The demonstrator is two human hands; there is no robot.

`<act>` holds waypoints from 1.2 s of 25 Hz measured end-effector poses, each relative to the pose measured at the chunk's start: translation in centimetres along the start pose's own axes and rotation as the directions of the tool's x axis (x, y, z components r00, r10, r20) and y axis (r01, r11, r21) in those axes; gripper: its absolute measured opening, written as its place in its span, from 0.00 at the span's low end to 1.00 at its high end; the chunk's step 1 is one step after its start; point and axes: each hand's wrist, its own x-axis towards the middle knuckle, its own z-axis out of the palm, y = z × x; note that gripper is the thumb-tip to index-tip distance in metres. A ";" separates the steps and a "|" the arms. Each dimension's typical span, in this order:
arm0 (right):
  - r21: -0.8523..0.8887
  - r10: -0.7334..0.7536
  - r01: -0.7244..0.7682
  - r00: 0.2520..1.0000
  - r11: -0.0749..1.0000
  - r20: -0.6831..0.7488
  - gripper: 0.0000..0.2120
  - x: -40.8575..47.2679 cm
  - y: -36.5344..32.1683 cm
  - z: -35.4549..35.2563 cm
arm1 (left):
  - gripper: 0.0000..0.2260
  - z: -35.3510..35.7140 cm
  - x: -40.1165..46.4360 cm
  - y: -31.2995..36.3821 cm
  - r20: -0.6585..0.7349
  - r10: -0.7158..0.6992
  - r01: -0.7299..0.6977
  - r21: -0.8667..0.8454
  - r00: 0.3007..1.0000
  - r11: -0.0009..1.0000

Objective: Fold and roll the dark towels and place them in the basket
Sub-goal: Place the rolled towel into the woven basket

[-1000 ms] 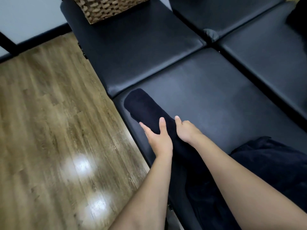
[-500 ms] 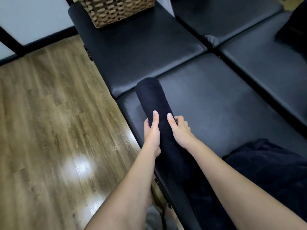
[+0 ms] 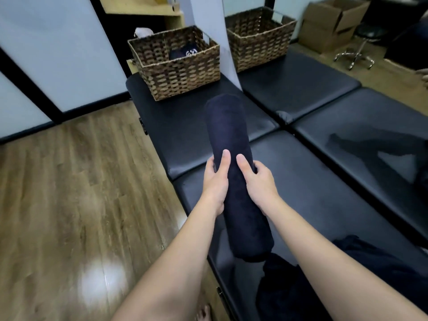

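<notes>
A dark towel rolled into a long cylinder (image 3: 229, 135) is lifted above the black padded bench (image 3: 308, 186), its far end pointing toward the wicker basket (image 3: 178, 72). My left hand (image 3: 216, 181) grips the roll's left side and my right hand (image 3: 257, 181) grips its right side, thumbs on top. The basket stands at the bench's far end and holds a dark rolled towel (image 3: 185, 50). More loose dark towels (image 3: 347, 279) lie heaped on the bench at the lower right.
A mirror (image 3: 301, 31) on the right repeats the bench and basket. Wood floor (image 3: 76, 193) runs along the left of the bench. A cardboard box (image 3: 333, 22) and a stool base (image 3: 354, 56) show in the reflection at the far right.
Both hands closed round the rolled towel and raised it off the bench toward the basket. The view tilted up, bringing the whole basket into sight.
</notes>
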 end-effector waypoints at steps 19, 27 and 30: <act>0.067 -0.601 0.615 0.784 0.786 -0.156 0.45 -5.4 -30.5 -4.8 | 0.22 6.1 -9.6 30.2 0.233 0.561 -0.560 -0.076 0.795 0.825; 0.119 -0.697 0.718 0.695 0.686 -0.175 0.26 -6.2 -38.3 1.9 | 0.15 -1.3 -9.1 38.5 0.268 0.683 -0.677 -0.129 0.680 0.725; 0.127 -0.708 0.733 0.679 0.668 -0.195 0.24 -5.4 -40.2 6.7 | 0.16 -6.1 -7.8 41.1 0.290 0.702 -0.705 -0.112 0.651 0.700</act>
